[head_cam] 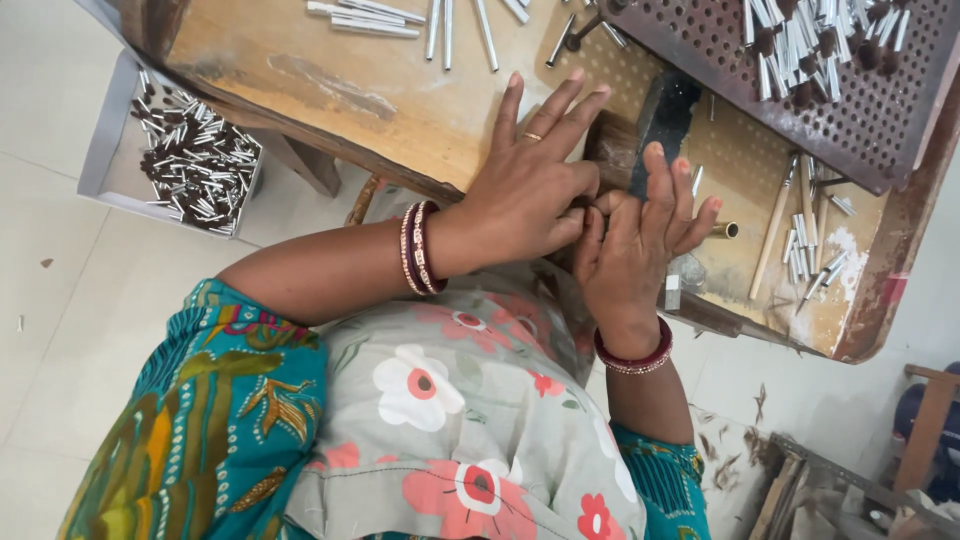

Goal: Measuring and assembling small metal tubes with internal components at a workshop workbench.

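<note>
From my feed I look down on a worn wooden worktop (400, 110) that fills the upper middle of the frame. The left hand (530, 190) lies near the centre with its fingers spread and stretched flat on the wood, a gold ring on one finger — its thumb side tucks down against the right hand (640, 235), which sits just right of centre with the fingers curled loosely upward. The two hands touch where they meet, and something small seems pinched there, but I cannot tell what it is or which hand grips it. Just above the right hand stands a dark upright metal block (665, 115), close to its fingertips. Right of that hand a short brass tube (724, 230) pokes out sideways. Thin silver metal tubes (400, 20) lie loose along the top edge of the worktop, and more fill a brown perforated metal tray (880, 150) in the upper right — many with dark tips. At the upper left, a grey box (100, 130) on the pale floor holds a heap of similar pieces.
</note>
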